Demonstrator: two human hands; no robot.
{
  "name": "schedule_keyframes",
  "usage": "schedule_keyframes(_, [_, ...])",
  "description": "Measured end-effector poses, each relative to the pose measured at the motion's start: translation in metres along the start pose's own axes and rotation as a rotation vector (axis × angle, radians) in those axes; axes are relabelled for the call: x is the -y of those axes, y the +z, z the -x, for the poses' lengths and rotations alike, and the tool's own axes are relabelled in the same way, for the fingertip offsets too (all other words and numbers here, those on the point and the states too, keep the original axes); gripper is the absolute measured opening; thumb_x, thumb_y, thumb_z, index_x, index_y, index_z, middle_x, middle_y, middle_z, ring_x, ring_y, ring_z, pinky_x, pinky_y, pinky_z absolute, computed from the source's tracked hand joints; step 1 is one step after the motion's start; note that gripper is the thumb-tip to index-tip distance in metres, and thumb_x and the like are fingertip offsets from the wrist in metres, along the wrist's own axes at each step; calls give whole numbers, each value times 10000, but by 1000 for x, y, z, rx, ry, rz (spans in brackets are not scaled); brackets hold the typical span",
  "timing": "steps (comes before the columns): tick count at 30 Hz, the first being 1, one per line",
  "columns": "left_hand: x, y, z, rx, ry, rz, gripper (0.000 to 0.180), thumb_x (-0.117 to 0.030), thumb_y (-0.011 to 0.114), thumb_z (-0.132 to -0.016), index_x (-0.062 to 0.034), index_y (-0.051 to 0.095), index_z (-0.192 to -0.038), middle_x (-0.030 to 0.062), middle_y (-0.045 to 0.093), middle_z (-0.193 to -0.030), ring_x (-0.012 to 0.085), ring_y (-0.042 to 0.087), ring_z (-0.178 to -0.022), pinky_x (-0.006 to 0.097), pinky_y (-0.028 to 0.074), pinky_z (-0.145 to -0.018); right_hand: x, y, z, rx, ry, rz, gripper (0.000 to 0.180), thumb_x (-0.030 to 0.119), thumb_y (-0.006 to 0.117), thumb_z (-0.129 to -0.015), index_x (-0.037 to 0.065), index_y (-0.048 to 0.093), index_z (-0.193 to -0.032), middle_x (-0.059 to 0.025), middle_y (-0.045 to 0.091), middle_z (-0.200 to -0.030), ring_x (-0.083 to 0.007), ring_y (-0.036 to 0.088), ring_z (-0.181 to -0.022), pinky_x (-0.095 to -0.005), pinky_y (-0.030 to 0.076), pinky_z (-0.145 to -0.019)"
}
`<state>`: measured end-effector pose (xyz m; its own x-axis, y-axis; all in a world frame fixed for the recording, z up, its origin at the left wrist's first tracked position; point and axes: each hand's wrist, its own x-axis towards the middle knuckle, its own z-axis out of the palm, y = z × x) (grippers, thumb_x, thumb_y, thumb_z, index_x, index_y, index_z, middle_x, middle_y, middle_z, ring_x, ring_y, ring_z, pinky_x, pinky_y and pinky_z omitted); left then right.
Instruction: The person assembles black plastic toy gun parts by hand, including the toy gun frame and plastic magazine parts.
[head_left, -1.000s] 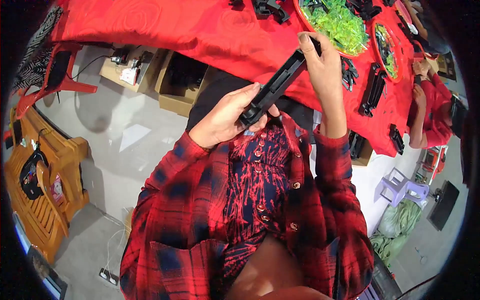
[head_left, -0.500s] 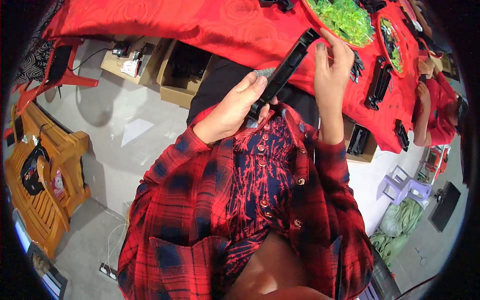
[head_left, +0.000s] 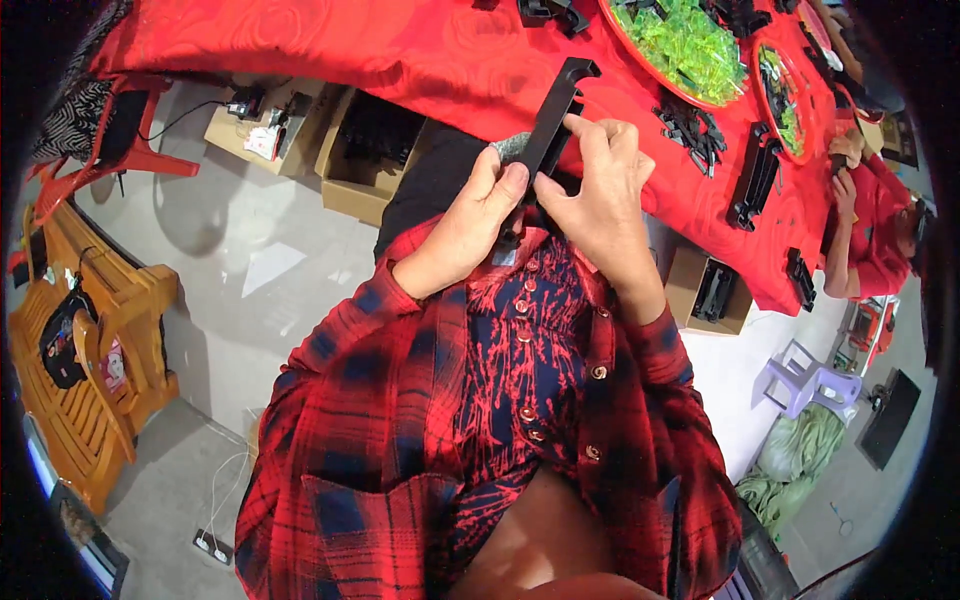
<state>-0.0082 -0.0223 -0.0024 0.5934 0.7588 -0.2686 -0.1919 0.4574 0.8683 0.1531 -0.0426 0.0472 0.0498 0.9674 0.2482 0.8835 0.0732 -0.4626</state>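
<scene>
A long, narrow black plastic part (head_left: pixel 548 128) with raised ends slants up over the table's front edge. My left hand (head_left: pixel 468 222) is closed around its lower half, thumb along the face. My right hand (head_left: pixel 604 190) grips the same part from the right side, with thumb and index finger against its edge and the other fingers curled. Whatever lies beneath those fingertips is hidden. Just right of that hand, small black plastic pieces (head_left: pixel 692 135) lie in a loose pile on the red tablecloth (head_left: pixel 400 38). Another long black part (head_left: pixel 755 178) rests farther right.
A red tray (head_left: pixel 690 98) holds clear yellow-green pieces; a smaller red tray (head_left: pixel 768 118) holds mixed pieces. Cardboard boxes (head_left: pixel 350 196) stand under the table. At the right, a person in red (head_left: pixel 872 240) works. A purple stool (head_left: pixel 800 382) stands on the floor.
My right hand has come down and left from the part's upper end to its side and now grips it. The part has turned more upright, showing a different face.
</scene>
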Motion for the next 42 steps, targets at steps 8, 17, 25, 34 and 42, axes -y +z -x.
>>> schedule_keyframes(8, [4, 0, -3, -27, 78, -52, 337, -292, 422, -1074, -45, 420, -1304, -22, 462, -911, 40, 440, -740, 211, 398, -624, -8, 20, 1, -62, 2, -114, 529, 99, 746, -625, 22, 548, -1110, -138, 515, -1037, -300, 484, -1051, -413, 307, -857])
schedule_keyframes(17, [-17, 0, 7, 6, 12, 10, 448, -342, 419, -1074, -56, 402, -1418, -10, 530, -965, 53, 499, -736, 203, 435, -640, -9, 9, 0, -185, -56, -32, 494, 135, 791, -602, 55, 590, -1046, -96, 521, -983, -262, 509, -940, -390, 334, -841])
schedule_keyframes(25, [-50, -6, -10, -47, 830, -991, 716, -241, 732, -819, -21, 429, -1430, 207, 484, -1396, 382, 475, -1277, 488, 328, -1125, -10, -22, -1, 198, 478, -1226, 324, 179, 736, -770, 24, 616, -1028, 16, 534, -943, -78, 550, -863, -228, 450, -767])
schedule_keyframes(34, [-55, -8, -16, 64, 961, -1071, 605, -40, 711, -731, -48, 544, -1312, 112, 613, -1113, 320, 580, -1042, 454, 451, -943, -22, -5, 22, 303, 381, -1885, 561, 388, 653, -883, -10, 579, -1271, -118, 613, -1246, -226, 569, -1136, -376, 429, -1013])
schedule_keyframes(42, [-57, 1, -15, -8, 574, -763, 570, -93, 644, -909, -29, 408, -1424, 122, 606, -1035, 316, 589, -951, 435, 471, -843, -23, -19, 2, 438, 693, -2132, 387, 333, 654, -902, 24, 660, -1135, -120, 661, -1103, -272, 592, -924, -384, 468, -862])
